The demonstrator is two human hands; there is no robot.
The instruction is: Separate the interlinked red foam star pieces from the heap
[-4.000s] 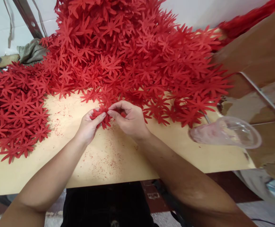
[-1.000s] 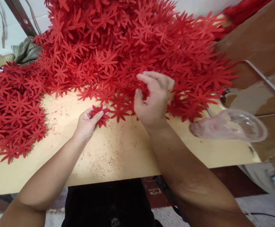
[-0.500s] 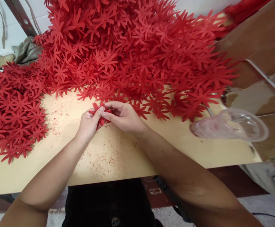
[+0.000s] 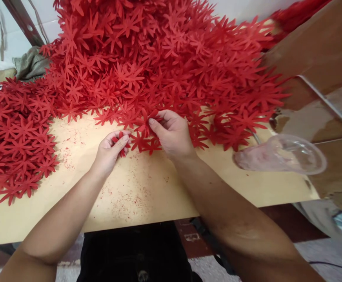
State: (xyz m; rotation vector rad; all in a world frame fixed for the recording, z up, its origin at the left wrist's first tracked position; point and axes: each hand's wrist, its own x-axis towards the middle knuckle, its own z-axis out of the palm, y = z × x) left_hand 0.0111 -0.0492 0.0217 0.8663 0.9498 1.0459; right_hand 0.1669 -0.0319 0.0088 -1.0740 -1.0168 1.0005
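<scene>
Between the thumb and fingers of my left hand (image 4: 111, 148) is a small red flower piece (image 4: 121, 140), bunched up and partly hidden by the fingers. My right hand (image 4: 172, 131) is a little farther out and to the right, pinching another red flower piece (image 4: 144, 120) at the front edge of the heap. Long narrow petals spread from that piece. Behind both hands rises a large heap of red flower pieces (image 4: 159, 70). A few loose ones lie on the table just below my right fingers.
A second, lower pile of red flower pieces (image 4: 20, 137) lies at the left. To the right, a clear plastic cup (image 4: 279, 154) lies on its side near cardboard (image 4: 315, 51). Red crumbs dot the pale tabletop (image 4: 218, 188). A crumpled cloth (image 4: 31, 64) sits at the back left.
My right hand has left the left hand and moved right and away to the heap, where it now pinches a flower piece. My left hand has stayed nearly in place with its piece.
</scene>
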